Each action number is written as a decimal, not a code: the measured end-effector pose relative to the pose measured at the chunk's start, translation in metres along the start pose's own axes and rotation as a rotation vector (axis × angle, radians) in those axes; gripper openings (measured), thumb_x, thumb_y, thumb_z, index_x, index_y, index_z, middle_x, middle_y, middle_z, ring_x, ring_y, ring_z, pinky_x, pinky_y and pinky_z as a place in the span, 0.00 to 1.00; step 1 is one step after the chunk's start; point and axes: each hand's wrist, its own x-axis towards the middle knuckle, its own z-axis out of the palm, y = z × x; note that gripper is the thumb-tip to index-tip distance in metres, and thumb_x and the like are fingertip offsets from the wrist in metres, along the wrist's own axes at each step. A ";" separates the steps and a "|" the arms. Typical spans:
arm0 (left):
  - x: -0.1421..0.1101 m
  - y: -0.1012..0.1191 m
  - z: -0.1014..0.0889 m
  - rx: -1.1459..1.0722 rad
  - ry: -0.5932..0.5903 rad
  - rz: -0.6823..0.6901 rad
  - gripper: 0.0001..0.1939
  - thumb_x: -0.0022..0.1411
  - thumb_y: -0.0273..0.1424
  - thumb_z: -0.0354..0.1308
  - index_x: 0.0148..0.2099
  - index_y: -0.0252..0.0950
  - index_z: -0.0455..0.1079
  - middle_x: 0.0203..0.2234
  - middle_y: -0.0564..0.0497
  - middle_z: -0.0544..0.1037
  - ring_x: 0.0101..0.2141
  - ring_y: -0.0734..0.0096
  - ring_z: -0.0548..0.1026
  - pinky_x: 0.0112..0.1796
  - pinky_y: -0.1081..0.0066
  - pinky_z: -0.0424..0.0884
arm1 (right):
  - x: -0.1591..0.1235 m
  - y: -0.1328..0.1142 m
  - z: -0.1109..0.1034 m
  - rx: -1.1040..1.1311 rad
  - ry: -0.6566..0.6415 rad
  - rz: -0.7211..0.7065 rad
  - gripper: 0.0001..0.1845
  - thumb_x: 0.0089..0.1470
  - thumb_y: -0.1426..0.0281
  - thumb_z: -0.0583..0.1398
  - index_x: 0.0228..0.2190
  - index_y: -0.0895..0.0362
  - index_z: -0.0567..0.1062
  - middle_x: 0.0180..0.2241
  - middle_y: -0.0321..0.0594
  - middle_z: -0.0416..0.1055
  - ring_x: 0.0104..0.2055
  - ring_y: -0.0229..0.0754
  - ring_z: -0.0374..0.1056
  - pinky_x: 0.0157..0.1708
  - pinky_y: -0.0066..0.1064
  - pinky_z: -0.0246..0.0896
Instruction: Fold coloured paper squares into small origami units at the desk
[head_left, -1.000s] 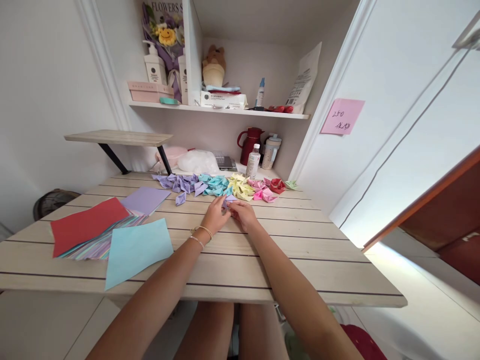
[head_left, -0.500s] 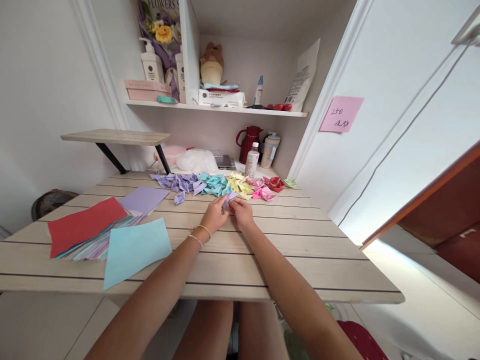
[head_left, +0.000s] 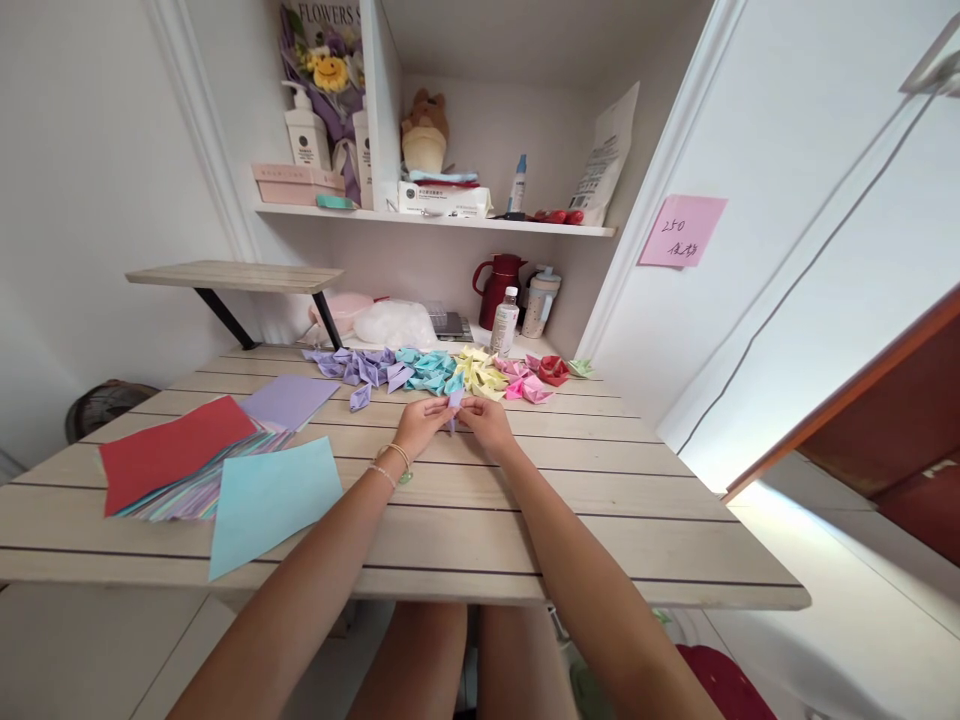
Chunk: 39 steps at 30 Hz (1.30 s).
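Observation:
Both my hands meet over the middle of the wooden table (head_left: 525,520). My left hand (head_left: 420,421) and my right hand (head_left: 486,421) pinch a small folded purple paper piece (head_left: 454,402) between their fingertips, held just above the tabletop. Right behind them runs a row of folded paper pieces (head_left: 442,370), sorted purple, teal, yellow, pink and red. Bracelets sit on my left wrist.
A stack of coloured paper sheets (head_left: 187,460) with red, lilac and light blue sheets lies on the table's left. A bottle (head_left: 505,322), a red jug (head_left: 501,284) and a cup (head_left: 541,300) stand at the back. Shelves above hold bottles, boxes and a plush toy. A pink note (head_left: 681,230) hangs on the right wall.
My hands have lifted the purple piece slightly and turned it, the fingers now pinching it from both sides. The view shifted a little.

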 end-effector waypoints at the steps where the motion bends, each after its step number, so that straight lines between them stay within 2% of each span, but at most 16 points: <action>1: -0.001 0.001 0.000 -0.002 0.011 -0.009 0.26 0.39 0.37 0.70 0.41 0.30 0.75 0.33 0.43 0.80 0.35 0.63 0.78 0.39 0.65 0.74 | 0.000 0.000 0.000 0.016 0.008 0.007 0.13 0.37 0.64 0.64 0.27 0.59 0.74 0.25 0.38 0.75 0.27 0.39 0.70 0.32 0.31 0.65; 5: -0.005 0.006 0.001 0.003 0.044 -0.052 0.23 0.37 0.35 0.71 0.37 0.30 0.75 0.32 0.44 0.80 0.30 0.68 0.77 0.35 0.68 0.75 | 0.001 0.003 -0.001 0.007 -0.006 0.007 0.14 0.36 0.64 0.65 0.27 0.60 0.75 0.25 0.39 0.75 0.28 0.40 0.70 0.33 0.32 0.66; 8: -0.006 0.006 0.001 0.007 0.047 -0.075 0.22 0.35 0.35 0.72 0.35 0.30 0.75 0.30 0.45 0.80 0.29 0.67 0.77 0.34 0.67 0.75 | 0.001 0.006 -0.005 -0.040 -0.022 -0.020 0.13 0.36 0.63 0.65 0.25 0.59 0.75 0.25 0.39 0.74 0.27 0.40 0.69 0.31 0.32 0.65; 15: -0.005 -0.003 -0.001 0.037 -0.011 -0.082 0.21 0.35 0.36 0.71 0.33 0.30 0.76 0.27 0.47 0.80 0.28 0.68 0.76 0.32 0.67 0.75 | -0.003 0.006 -0.008 -0.096 -0.083 -0.015 0.11 0.37 0.64 0.64 0.24 0.59 0.74 0.23 0.37 0.73 0.25 0.38 0.68 0.29 0.30 0.64; 18: -0.004 -0.005 0.000 0.010 -0.003 -0.080 0.21 0.37 0.34 0.71 0.35 0.30 0.75 0.28 0.46 0.79 0.27 0.69 0.76 0.32 0.69 0.74 | -0.005 0.005 -0.004 -0.101 -0.094 -0.009 0.14 0.38 0.62 0.64 0.27 0.59 0.74 0.24 0.39 0.74 0.27 0.40 0.69 0.30 0.32 0.65; 22: -0.004 0.000 0.000 -0.135 0.078 -0.086 0.22 0.43 0.33 0.69 0.41 0.32 0.72 0.32 0.46 0.79 0.30 0.70 0.77 0.35 0.69 0.74 | -0.006 0.000 0.001 -0.074 -0.016 -0.051 0.24 0.40 0.59 0.64 0.39 0.59 0.72 0.28 0.41 0.75 0.30 0.41 0.70 0.33 0.34 0.65; 26: -0.003 0.005 -0.004 -0.374 0.168 -0.067 0.18 0.48 0.33 0.66 0.41 0.34 0.67 0.33 0.47 0.77 0.33 0.71 0.77 0.41 0.66 0.73 | -0.008 -0.007 0.002 -0.255 0.089 -0.164 0.27 0.41 0.57 0.64 0.42 0.58 0.71 0.37 0.45 0.74 0.33 0.41 0.69 0.34 0.34 0.65; 29: -0.003 0.006 -0.005 -0.457 0.166 -0.068 0.17 0.50 0.35 0.65 0.39 0.34 0.66 0.31 0.48 0.77 0.32 0.72 0.77 0.42 0.64 0.73 | -0.012 -0.009 0.004 -0.459 0.012 -0.239 0.23 0.44 0.56 0.62 0.40 0.58 0.73 0.35 0.44 0.74 0.31 0.42 0.68 0.33 0.34 0.64; 32: -0.004 0.005 -0.004 -0.466 0.152 -0.082 0.17 0.50 0.36 0.65 0.39 0.33 0.65 0.30 0.49 0.77 0.31 0.73 0.76 0.41 0.66 0.73 | -0.017 -0.010 0.009 -0.549 -0.055 -0.271 0.18 0.51 0.57 0.56 0.37 0.57 0.74 0.31 0.43 0.75 0.29 0.42 0.69 0.34 0.36 0.64; 36: -0.006 0.004 -0.003 -0.476 0.136 -0.100 0.20 0.52 0.44 0.61 0.39 0.34 0.66 0.33 0.46 0.77 0.31 0.70 0.77 0.39 0.66 0.73 | -0.019 -0.014 0.012 -0.490 0.051 -0.265 0.18 0.52 0.55 0.56 0.34 0.57 0.73 0.29 0.44 0.75 0.29 0.44 0.71 0.33 0.36 0.65; 39: -0.003 -0.001 0.000 -0.430 0.167 -0.118 0.21 0.54 0.47 0.58 0.40 0.34 0.65 0.31 0.45 0.76 0.29 0.69 0.77 0.35 0.68 0.73 | -0.010 -0.025 0.016 -0.429 0.148 -0.304 0.20 0.50 0.54 0.57 0.34 0.58 0.73 0.30 0.45 0.75 0.30 0.45 0.71 0.31 0.35 0.66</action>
